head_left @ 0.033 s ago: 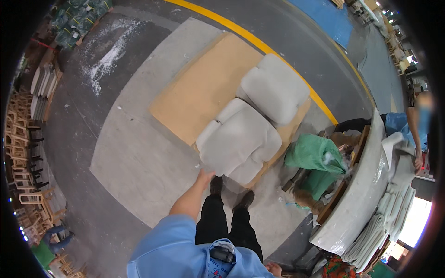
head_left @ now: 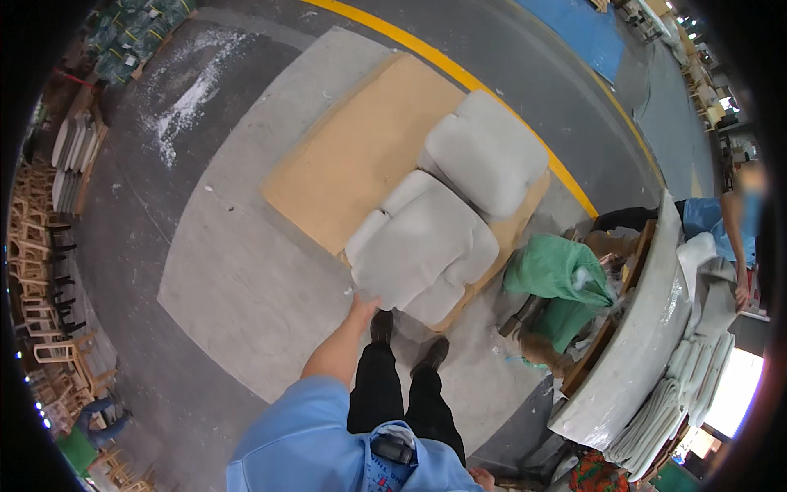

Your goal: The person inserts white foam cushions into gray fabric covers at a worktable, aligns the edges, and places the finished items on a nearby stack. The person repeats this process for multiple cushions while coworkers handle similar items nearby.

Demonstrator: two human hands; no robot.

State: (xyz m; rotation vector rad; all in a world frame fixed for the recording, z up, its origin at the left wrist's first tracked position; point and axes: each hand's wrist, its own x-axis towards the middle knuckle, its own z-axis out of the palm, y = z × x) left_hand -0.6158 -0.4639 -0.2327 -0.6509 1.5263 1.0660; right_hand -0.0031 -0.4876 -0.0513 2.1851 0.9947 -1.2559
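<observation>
At the near left corner of a pale grey padded cushion (head_left: 418, 242), my left hand (head_left: 363, 305) is closed, its fingers and thumb on the cushion's edge. The cushion has folded, rounded sides. It lies on a large tan foam slab (head_left: 352, 148). Beyond it to the right, a second grey cushion (head_left: 488, 152) rests on the same slab, close against the first. Low beside my body, my right hand (head_left: 484, 478) shows only in part, cut off by the lower edge. Its fingers are too hidden to read.
A green sack (head_left: 551, 269) and a foam roll in plastic (head_left: 627, 369) stand at the right, near folded grey padding (head_left: 656, 426). A co-worker's arm (head_left: 732, 238) is at the far right. Wooden chair frames (head_left: 53, 353) line the left. A grey sheet (head_left: 238, 271) lies under the slab.
</observation>
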